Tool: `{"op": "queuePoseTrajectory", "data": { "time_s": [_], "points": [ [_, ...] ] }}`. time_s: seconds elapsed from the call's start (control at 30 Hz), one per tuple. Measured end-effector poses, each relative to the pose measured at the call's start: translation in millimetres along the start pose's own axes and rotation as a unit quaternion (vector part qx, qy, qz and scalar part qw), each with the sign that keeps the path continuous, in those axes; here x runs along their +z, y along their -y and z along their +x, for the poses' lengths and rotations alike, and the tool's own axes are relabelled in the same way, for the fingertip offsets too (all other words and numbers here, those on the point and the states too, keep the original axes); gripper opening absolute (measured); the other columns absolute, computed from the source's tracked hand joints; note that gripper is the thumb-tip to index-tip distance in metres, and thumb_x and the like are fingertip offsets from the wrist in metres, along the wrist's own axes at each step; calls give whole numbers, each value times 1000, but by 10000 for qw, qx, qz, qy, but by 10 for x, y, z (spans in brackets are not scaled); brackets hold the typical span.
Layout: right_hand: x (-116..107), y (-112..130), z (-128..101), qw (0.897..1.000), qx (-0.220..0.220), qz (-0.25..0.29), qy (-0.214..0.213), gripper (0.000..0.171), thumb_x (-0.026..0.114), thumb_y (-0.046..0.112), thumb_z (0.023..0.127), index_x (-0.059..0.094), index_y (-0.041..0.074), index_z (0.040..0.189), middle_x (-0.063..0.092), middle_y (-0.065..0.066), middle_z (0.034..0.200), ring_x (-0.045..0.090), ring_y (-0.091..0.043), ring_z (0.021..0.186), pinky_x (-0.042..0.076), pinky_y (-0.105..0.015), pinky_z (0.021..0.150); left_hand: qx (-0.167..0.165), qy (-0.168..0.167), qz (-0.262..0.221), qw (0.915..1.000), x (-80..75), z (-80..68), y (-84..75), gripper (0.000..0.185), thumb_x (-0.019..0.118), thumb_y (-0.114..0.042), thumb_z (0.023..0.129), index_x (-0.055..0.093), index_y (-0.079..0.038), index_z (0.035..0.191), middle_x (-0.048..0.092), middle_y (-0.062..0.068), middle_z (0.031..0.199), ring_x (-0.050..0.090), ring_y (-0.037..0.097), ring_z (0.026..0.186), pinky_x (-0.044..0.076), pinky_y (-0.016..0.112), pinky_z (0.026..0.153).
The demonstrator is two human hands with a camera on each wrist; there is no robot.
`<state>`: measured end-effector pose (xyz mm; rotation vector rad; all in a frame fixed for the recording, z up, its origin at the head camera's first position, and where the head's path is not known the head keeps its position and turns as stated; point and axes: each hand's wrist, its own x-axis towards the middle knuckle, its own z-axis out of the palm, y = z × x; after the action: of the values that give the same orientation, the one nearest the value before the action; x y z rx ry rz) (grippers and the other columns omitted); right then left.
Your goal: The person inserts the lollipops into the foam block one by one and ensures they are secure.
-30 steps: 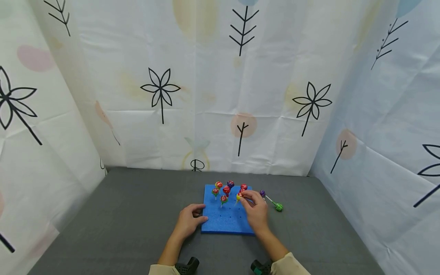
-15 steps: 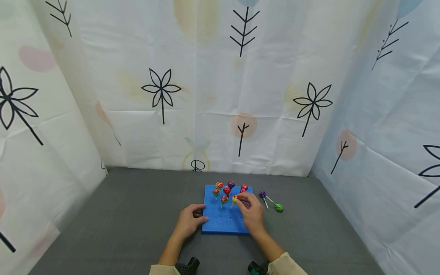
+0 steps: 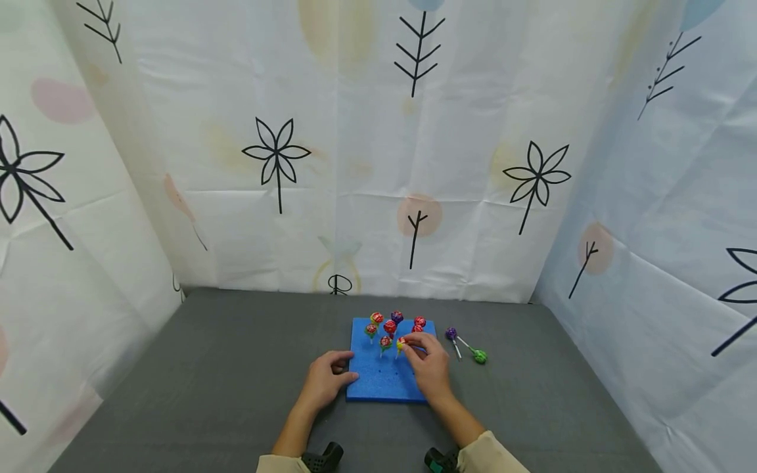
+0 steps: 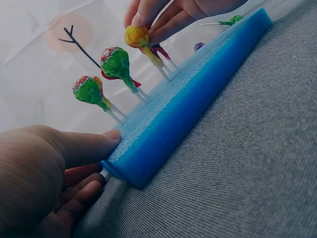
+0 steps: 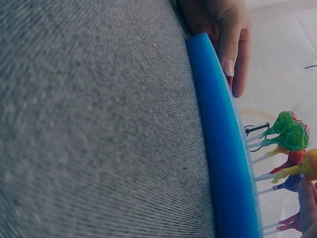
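A blue foam board (image 3: 384, 380) lies on the grey table with several wrapped lollipops (image 3: 389, 326) standing in its holes. My right hand (image 3: 411, 345) pinches a yellow lollipop (image 3: 402, 343) near its head, stick pointing down at the board. In the left wrist view that yellow lollipop (image 4: 136, 36) sits under the right fingers (image 4: 163, 15), beside two green ones (image 4: 116, 62). My left hand (image 3: 347, 372) holds the board's left edge, thumb (image 4: 94, 146) on its upper corner and fingers curled beside it. The right wrist view shows the board (image 5: 223, 144) edge-on and the left hand (image 5: 225, 34).
A purple lollipop (image 3: 452, 334) and a green lollipop (image 3: 480, 357) lie loose on the grey table (image 3: 236, 368) just right of the board. Printed cloth walls (image 3: 355, 164) close in the table at the back and both sides.
My right hand has carried the yellow lollipop a little leftward over the board, nearer the standing ones. The left hand has stayed on the board's edge.
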<state>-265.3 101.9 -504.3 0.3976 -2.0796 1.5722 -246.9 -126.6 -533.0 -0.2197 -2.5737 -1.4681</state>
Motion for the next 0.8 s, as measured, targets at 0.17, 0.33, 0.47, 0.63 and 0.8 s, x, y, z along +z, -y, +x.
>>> {"op": "queuePoseTrajectory", "data": {
  "time_s": [0.17, 0.33, 0.47, 0.63, 0.8],
  "points": [
    [-4, -23, 0, 9991, 100, -368, 159, 12, 74, 2, 85, 72, 6, 96, 66, -5, 96, 65, -20, 90, 55, -29, 76, 107, -17, 53, 9999, -2, 3, 10, 40, 80, -13, 80, 69, -4, 117, 65, 8, 106, 61, 23, 92, 51, 44, 80],
    [-14, -12, 2, 9975, 195, -623, 281, 11, 73, 6, 87, 72, 9, 97, 67, -2, 97, 65, -18, 90, 55, -29, 75, 90, -27, 24, 10000, -3, 0, 11, 40, 81, -13, 80, 69, -5, 116, 65, 7, 106, 62, 22, 92, 51, 43, 81],
    [-32, -14, 11, 9966, 166, -718, 379, 10, 73, 7, 87, 72, 9, 98, 67, -1, 97, 64, -18, 89, 55, -28, 73, 113, -8, 39, 9999, -4, -2, 12, 40, 81, -14, 79, 69, -4, 116, 65, 7, 106, 61, 22, 92, 51, 43, 80],
    [-62, -18, 30, 9960, -23, -756, 473, 12, 75, 6, 85, 73, 9, 97, 68, -1, 96, 65, -18, 88, 55, -29, 71, 80, -28, -7, 10000, -1, -2, 14, 40, 81, -13, 79, 70, -5, 116, 65, 7, 105, 61, 22, 92, 50, 43, 80],
    [-105, 0, 43, 9944, -165, -865, 586, 12, 74, 6, 86, 74, 9, 97, 68, -1, 96, 65, -17, 85, 55, -29, 71, 40, -22, -10, 10000, 0, -3, 11, 39, 81, -13, 79, 70, -6, 116, 65, 6, 106, 61, 21, 92, 50, 43, 81]
  ]
}}
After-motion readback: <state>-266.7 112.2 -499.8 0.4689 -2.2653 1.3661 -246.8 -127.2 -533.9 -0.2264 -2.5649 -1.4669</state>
